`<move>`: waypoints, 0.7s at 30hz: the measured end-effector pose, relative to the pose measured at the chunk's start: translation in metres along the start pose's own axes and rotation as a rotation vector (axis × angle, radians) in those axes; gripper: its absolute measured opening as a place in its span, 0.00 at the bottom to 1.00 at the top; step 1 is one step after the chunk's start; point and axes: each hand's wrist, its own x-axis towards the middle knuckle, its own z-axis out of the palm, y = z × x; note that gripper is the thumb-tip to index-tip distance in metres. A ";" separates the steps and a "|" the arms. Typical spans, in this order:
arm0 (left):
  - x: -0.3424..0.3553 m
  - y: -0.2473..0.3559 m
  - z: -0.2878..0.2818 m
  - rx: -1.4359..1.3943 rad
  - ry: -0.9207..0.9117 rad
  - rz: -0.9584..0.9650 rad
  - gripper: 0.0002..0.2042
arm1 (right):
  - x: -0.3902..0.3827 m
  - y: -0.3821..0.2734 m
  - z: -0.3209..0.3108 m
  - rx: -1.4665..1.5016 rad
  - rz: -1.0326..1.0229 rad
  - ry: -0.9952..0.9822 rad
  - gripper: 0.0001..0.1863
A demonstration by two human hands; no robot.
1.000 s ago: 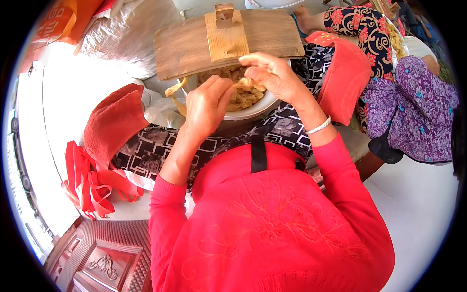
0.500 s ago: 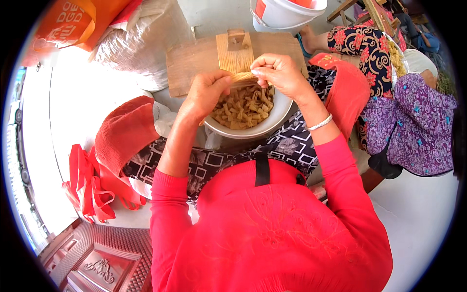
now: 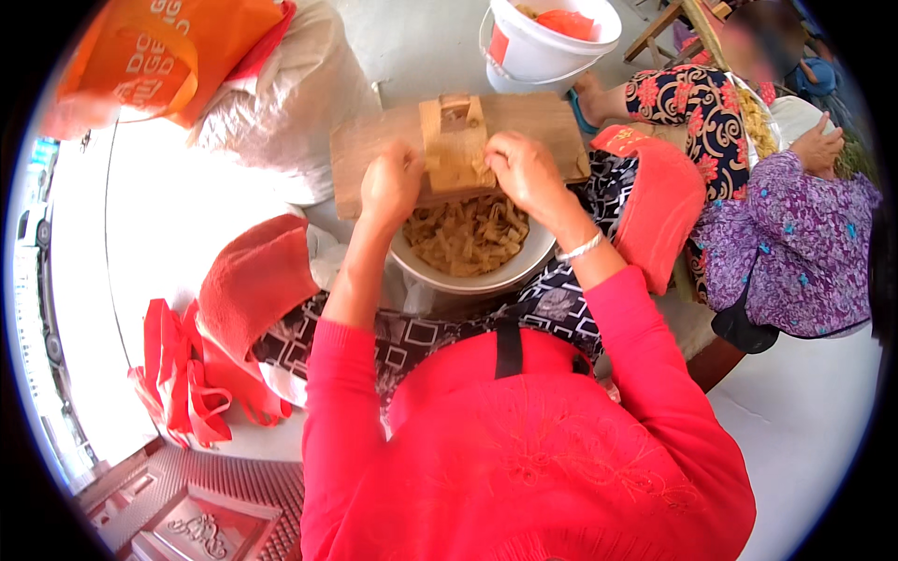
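Orange bag (image 3: 154, 56): upper left, glossy, crumpled, handles folded over; contents hidden.
Grey sack (image 3: 299, 112): just right of the orange bag, woven, bulging, closed.
Red bags (image 3: 182, 379): lower left, thin fabric, flat and limp in a heap on the pale floor.
Red cloth (image 3: 253, 280): soft, folded, draped beside the left forearm, just left of the bowl.
Left hand (image 3: 391, 182): curled shut, fingers pressed on the wooden board at the left edge of the block; what lies under the fingers hidden.
Wooden board (image 3: 374, 154): flat, rectangular, pale brown, grain showing, laid across the far rim of the bowl.
Wooden block (image 3: 454, 140): small upright piece in the middle of the board, lighter wood, squarish, with a notch on top; tan bits stuck to its near face.
Bowl (image 3: 524, 271): round, white, smooth, resting on the lap, under the near edge of the board; filled with tan, flat, ragged chips (image 3: 468, 238) heaped loosely.
Right hand (image 3: 524, 168): fingers bent and closed at the right side of the block, touching it; whether a chip sits in the pinch cannot be told.
Bangle (image 3: 580, 248): thin, silvery, on the right wrist.
White bucket (image 3: 547, 42): top centre, plastic, round, holding something red-orange.
Neighbour's sleeve (image 3: 795, 243): purple flowered fabric at far right, a hand resting above it.
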 end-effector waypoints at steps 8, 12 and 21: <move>-0.065 0.057 0.020 -1.057 -0.229 -0.383 0.08 | -0.017 -0.057 0.007 0.022 -0.165 0.216 0.07; -0.088 0.090 -0.004 -0.973 -0.460 -0.439 0.11 | -0.020 -0.028 -0.004 -0.017 -0.068 0.139 0.13; -0.080 0.091 -0.049 -0.432 -0.374 -0.089 0.13 | -0.066 -0.105 -0.054 0.947 0.129 -0.502 0.08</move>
